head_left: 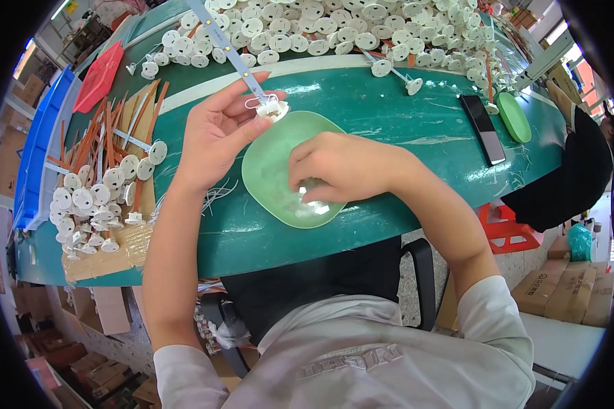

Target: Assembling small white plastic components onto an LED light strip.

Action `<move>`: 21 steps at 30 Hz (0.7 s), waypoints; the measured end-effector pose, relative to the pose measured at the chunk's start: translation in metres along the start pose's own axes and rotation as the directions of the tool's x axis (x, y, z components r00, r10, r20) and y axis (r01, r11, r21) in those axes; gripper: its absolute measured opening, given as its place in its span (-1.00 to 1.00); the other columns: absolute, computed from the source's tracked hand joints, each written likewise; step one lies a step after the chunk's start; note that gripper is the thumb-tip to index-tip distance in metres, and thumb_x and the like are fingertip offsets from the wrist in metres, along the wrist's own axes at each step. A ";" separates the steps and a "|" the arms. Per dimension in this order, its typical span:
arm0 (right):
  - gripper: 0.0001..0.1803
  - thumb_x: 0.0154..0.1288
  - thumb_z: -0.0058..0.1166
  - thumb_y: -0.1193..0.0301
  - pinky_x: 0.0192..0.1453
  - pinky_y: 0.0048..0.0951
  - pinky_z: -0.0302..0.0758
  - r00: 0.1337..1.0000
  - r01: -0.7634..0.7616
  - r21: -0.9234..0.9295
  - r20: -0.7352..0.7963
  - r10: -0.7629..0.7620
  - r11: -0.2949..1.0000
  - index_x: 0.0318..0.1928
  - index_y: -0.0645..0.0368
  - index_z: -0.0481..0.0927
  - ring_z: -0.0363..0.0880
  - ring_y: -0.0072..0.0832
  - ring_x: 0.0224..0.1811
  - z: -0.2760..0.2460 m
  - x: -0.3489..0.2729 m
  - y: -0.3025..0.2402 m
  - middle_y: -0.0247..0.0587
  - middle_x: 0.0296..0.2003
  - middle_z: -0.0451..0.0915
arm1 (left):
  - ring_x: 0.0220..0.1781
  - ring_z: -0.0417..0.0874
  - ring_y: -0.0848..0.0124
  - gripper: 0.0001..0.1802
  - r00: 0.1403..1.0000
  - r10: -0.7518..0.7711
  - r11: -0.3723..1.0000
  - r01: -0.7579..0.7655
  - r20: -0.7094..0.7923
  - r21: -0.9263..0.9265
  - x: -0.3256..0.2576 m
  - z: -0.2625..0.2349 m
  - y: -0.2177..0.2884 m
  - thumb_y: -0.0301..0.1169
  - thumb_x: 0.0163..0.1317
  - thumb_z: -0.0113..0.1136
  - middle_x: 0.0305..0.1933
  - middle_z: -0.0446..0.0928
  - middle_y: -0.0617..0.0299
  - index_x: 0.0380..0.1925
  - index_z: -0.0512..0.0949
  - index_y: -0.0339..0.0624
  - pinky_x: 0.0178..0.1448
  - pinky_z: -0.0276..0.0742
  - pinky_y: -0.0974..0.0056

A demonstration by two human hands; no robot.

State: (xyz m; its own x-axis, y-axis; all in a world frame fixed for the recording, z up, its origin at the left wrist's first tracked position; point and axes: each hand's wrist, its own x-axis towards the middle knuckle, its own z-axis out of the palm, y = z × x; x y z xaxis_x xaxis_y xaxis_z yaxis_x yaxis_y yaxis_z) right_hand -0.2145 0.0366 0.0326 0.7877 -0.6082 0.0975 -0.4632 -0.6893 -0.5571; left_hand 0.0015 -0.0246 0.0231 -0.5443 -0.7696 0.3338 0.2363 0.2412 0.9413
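Between the thumb and fingers of my left hand (215,133) is an LED strip (226,49), gripped near its lower end. A white round end cap (273,108) sits at that end, with a thin white wire looped beside it. The strip slants up and away to the far left. My right hand (351,163) is over a light green plate (265,170), fingers curled down into it. Small clear, shiny bits (310,203) lie in the plate by the fingertips. Whatever those fingers pinch is hidden from view.
Many white-capped strips (280,42) are heaped at the back of the green table (416,129). Another bunch (92,198) lies on cardboard at left, near a red basket (99,76) and blue tray (37,150). At right are a phone (483,129), green dish (514,117) and another person (566,170).
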 end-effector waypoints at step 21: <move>-0.91 0.05 0.31 0.50 -0.38 -0.51 0.55 0.938 -0.153 0.178 -0.284 0.200 0.972 -0.39 0.24 0.71 0.65 -0.47 -0.54 -0.004 0.003 0.001 -0.18 -0.57 0.65 | 0.11 0.63 0.33 -0.39 0.999 -0.026 0.999 0.026 0.042 -0.022 0.001 0.004 -0.003 -0.63 0.20 0.25 0.06 0.61 -0.09 0.28 0.34 -0.33 0.26 0.51 0.23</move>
State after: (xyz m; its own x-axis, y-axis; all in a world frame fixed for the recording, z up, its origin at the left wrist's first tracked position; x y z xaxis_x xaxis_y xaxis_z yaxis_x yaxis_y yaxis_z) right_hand -0.2141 0.0322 0.0351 0.5305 -0.8200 0.2147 -0.4986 -0.5067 -0.7033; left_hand -0.0029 -0.0241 0.0214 -0.5834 -0.7501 0.3115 0.2393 0.2078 0.9484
